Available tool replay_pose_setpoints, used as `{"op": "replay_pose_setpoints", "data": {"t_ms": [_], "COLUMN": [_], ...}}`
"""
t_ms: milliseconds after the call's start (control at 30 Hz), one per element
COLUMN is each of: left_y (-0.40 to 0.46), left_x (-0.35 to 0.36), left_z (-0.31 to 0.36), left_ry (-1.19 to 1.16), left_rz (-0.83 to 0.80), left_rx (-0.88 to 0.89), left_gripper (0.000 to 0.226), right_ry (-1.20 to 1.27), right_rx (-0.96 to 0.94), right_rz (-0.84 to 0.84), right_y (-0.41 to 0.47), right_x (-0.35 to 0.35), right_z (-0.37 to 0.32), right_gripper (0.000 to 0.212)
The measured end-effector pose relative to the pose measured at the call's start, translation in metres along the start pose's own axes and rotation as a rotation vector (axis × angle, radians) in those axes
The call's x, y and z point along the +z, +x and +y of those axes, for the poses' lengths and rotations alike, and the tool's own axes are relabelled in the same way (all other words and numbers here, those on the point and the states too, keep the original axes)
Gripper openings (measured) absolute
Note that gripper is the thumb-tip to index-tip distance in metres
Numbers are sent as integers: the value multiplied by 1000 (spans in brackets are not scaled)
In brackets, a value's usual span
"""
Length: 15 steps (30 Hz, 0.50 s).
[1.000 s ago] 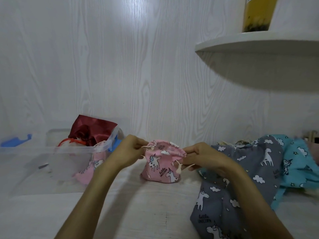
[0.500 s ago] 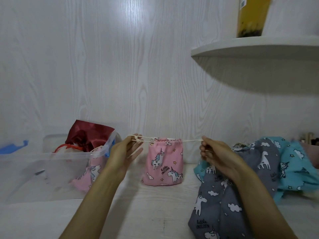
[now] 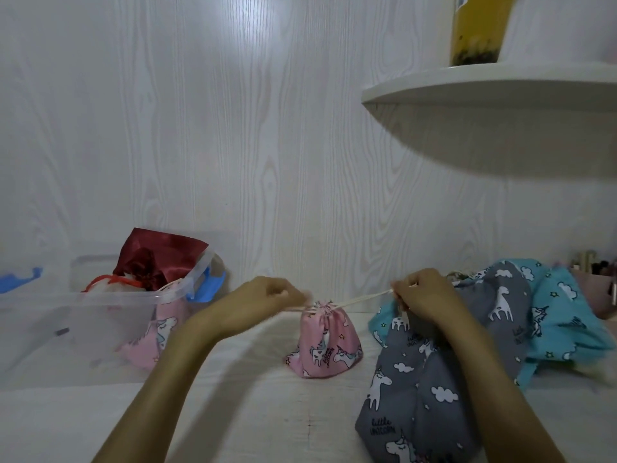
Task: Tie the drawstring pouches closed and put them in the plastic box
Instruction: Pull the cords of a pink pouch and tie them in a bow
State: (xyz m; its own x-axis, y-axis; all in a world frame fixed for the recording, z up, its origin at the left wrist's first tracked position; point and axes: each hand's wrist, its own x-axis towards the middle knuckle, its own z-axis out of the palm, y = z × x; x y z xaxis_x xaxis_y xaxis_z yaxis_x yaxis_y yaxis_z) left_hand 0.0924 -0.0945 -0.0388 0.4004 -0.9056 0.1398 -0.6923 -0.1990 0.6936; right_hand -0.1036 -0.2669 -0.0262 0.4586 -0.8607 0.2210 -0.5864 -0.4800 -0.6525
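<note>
Two hands at work: left hand (image 3: 267, 300) and right hand (image 3: 424, 294) each pinch cream drawstring (image 3: 362, 299), pulled taut. Pink unicorn pouch (image 3: 325, 342) between them on white table (image 3: 233, 412), neck cinched. Grey pouch (image 3: 430, 379) right. Clear plastic box (image 3: 100, 312) far left holds maroon pouch (image 3: 160, 259).

We see the small pouch (image 3: 323, 342) on the table (image 3: 250, 422), between the plastic box (image 3: 100, 315) at left and a heap of pouches (image 3: 500, 329) at right.
</note>
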Motion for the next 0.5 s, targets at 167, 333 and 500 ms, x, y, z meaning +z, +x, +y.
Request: {"op": "replay_pose_setpoints", "data": {"t_ms": [167,333,500], "left_y": [-5,-4,-10], "left_x": [3,6,4], "left_z": [-2,-1,6], "left_ry": [225,207,182], "left_rz": [16,27,45], "left_rx": [190,216,231], "left_gripper": [44,49,23], "right_ry": [-166,-21,-227], "right_rx": [-172,-505,-454], "right_rz": [107,-231,-203], "right_y": [-11,-36,-37], "right_x": [-18,-24,18], "right_z": [-14,-48,-47], "right_gripper": [24,37,13]}}
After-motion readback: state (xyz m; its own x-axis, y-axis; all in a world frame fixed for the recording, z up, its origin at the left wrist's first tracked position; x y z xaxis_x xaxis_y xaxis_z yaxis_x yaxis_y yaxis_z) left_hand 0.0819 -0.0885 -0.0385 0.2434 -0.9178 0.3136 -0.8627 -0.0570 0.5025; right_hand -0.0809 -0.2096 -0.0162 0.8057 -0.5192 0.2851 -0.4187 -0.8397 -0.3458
